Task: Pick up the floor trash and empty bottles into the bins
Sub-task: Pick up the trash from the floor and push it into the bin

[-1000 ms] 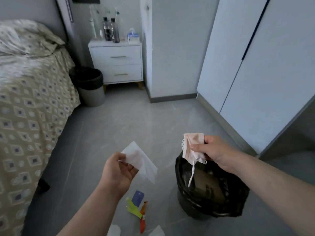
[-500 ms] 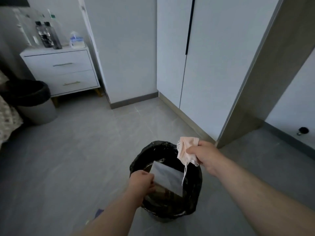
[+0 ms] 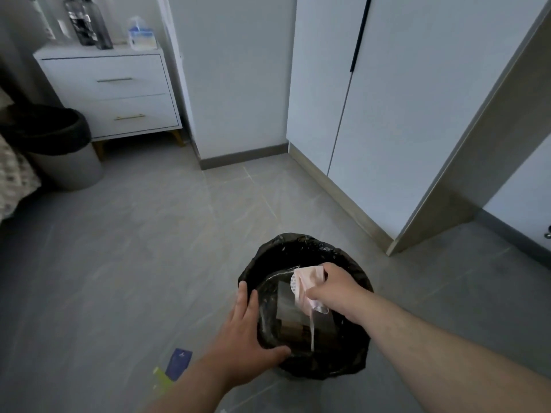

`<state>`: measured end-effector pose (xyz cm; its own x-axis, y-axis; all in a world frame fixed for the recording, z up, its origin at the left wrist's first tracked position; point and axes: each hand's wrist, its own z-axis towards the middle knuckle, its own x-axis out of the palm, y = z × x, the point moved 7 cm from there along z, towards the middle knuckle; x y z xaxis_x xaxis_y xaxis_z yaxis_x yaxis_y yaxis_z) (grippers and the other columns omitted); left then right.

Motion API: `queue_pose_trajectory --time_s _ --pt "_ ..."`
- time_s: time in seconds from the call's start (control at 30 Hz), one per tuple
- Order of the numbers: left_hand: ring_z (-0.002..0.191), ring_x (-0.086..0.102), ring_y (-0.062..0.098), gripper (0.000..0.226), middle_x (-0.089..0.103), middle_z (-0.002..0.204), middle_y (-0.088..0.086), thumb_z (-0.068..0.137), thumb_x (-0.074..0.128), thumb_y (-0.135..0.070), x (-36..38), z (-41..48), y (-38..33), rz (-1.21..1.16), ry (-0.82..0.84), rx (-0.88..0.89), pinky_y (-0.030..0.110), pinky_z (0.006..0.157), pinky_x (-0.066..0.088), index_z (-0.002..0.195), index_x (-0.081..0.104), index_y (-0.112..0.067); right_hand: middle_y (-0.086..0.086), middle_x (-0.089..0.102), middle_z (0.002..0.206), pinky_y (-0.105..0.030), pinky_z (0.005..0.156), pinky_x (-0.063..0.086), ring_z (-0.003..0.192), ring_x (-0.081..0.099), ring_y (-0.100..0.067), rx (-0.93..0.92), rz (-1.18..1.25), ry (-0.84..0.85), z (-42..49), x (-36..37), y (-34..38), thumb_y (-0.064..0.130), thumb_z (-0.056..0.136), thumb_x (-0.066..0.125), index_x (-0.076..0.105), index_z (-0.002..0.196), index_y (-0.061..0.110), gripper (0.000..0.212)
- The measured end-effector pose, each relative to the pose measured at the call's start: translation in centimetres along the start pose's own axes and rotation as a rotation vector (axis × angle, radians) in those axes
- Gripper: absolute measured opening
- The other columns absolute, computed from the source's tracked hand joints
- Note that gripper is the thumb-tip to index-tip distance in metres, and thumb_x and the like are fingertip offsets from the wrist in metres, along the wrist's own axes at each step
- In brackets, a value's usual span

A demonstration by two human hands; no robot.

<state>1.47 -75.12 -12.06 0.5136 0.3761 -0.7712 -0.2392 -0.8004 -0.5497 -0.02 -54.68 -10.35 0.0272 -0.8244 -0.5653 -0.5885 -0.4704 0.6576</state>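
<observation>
A person's right hand (image 3: 331,290) pinches a crumpled pink face mask (image 3: 307,283) between thumb and curled fingers directly over the mouth of a round bin (image 3: 298,244) lined with a black bag. One of the mask's ear loops hangs straight down into the opening. The left hand (image 3: 244,332) holds nothing; its fingers are straight and slightly spread, laid along the bin's left rim, with the thumb reaching across the near edge. Dark, boxy rubbish lies at the bottom of the bin, too dim to identify.

On the grey tiled floor just left of the left forearm lie a small blue wrapper (image 3: 179,360) and, touching it, a yellow-green wrapper (image 3: 162,380). Well apart, at the far left, a second bin (image 3: 68,168) with a black liner stands beside a white two-drawer nightstand (image 3: 119,90). Two dark bottles (image 3: 86,22) stand upright on the nightstand's top, next to a pack of wipes (image 3: 142,35). White wardrobe doors (image 3: 417,114) line the right side of the room, and a patterned bedspread (image 3: 15,177) edges in at far left.
</observation>
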Motion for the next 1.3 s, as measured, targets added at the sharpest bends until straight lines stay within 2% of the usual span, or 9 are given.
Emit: queue_pose_trajectory --time_s 0.07,0.13,0.3,0.5,0.6,0.77,0.93,1.07,1.3 --pt "0.147 -0.007 0.015 0.128 -0.045 0.143 -0.014 0.061 0.061 -0.073 0.0 0.1 0.3 -0.032 -0.015 0.003 0.033 0.117 0.019 0.149 -0.017 -0.024 -0.008 0.051 0.133 -0.035 0.094 0.050 0.116 0.055 -0.028 -0.038 -0.184 -0.035 1.2 1.6 -0.3 0.021 0.074 0.071 0.034 0.144 0.017 0.079" --pt "0.147 -0.010 0.014 0.131 -0.048 0.139 -0.017 0.058 0.063 -0.073 0.2 0.4 0.4 -0.046 -0.021 0.015 0.032 0.118 0.019 0.149 -0.018 -0.026 -0.011 0.034 0.148 -0.039 0.106 0.040 0.129 0.043 -0.034 -0.083 -0.398 -0.019 1.9 3.8 -0.6 0.028 0.081 0.065 0.016 0.151 0.025 0.085" --pt "0.146 -0.012 0.012 0.132 -0.049 0.139 -0.019 0.055 0.066 -0.072 0.3 0.5 0.9 -0.086 -0.023 0.025 0.036 0.117 0.024 0.148 -0.018 -0.031 -0.009 0.022 0.156 -0.039 0.111 0.033 0.137 0.035 -0.033 -0.113 -0.740 0.348 2.9 11.0 -3.6 0.039 0.091 0.044 0.016 0.150 0.031 0.066" --pt "0.142 -0.025 0.008 0.130 -0.047 0.141 -0.017 0.055 0.066 -0.072 0.1 0.5 0.7 -0.084 -0.051 0.043 0.034 0.119 0.016 0.149 -0.014 -0.031 -0.015 0.019 0.156 -0.041 0.112 0.032 0.137 0.033 -0.036 -0.079 -0.863 0.411 3.1 12.5 -5.2 0.034 0.094 0.046 0.016 0.151 0.024 0.065" --pt "0.139 -0.032 0.010 0.125 -0.043 0.144 -0.014 0.059 0.064 -0.071 0.0 -0.1 0.6 -0.053 -0.027 0.051 0.036 0.120 0.010 0.149 -0.015 -0.034 -0.012 0.028 0.151 -0.039 0.104 0.039 0.128 0.043 -0.036 -0.111 -0.888 0.301 2.2 10.9 -3.0 0.045 0.090 0.040 0.026 0.146 0.033 0.060" --pt "0.139 -0.029 0.005 0.099 -0.030 0.152 -0.013 0.079 0.049 -0.069 -2.0 -5.4 3.3 -0.094 -0.088 0.021 0.029 0.115 -0.001 0.149 -0.012 -0.036 -0.002 0.051 0.133 -0.039 0.105 0.040 0.126 0.045 -0.028 -0.351 -0.612 -0.065 -1.9 6.9 3.9 0.049 0.083 0.041 0.059 0.122 0.026 0.049" --pt "0.147 0.004 0.011 0.072 0.008 0.161 0.002 0.091 0.051 -0.047 -4.6 -11.2 12.6 -0.232 -0.275 -0.246 0.023 0.115 0.005 0.151 0.020 -0.019 0.000 0.056 0.121 -0.033 0.101 0.042 0.116 0.050 -0.019 -0.543 -0.480 -0.132 -6.1 8.0 10.3 0.029 0.090 0.054 0.062 0.115 0.014 0.030" --pt "0.134 0.039 0.026 0.051 0.045 0.143 0.017 0.091 0.058 -0.028 -3.5 -16.7 21.9 -0.368 -0.361 -0.613 0.030 0.109 0.027 0.135 0.046 -0.003 -0.002 0.058 0.124 -0.027 0.100 0.037 0.120 0.050 -0.018 -0.665 -0.551 -0.002 -8.5 13.8 13.3 0.022 0.092 0.051 0.060 0.120 0.012 0.031" --pt "0.117 0.053 0.031 0.042 0.055 0.130 0.022 0.085 0.060 -0.030 3.1 -20.4 30.9 -0.577 -0.225 -0.978 0.027 0.080 0.034 0.116 0.054 -0.002 -0.003 0.055 0.131 -0.029 0.101 0.042 0.121 0.051 -0.020 -0.585 -0.756 0.330 -6.7 25.0 8.3 0.027 0.090 0.051 0.055 0.128 0.018 0.039"
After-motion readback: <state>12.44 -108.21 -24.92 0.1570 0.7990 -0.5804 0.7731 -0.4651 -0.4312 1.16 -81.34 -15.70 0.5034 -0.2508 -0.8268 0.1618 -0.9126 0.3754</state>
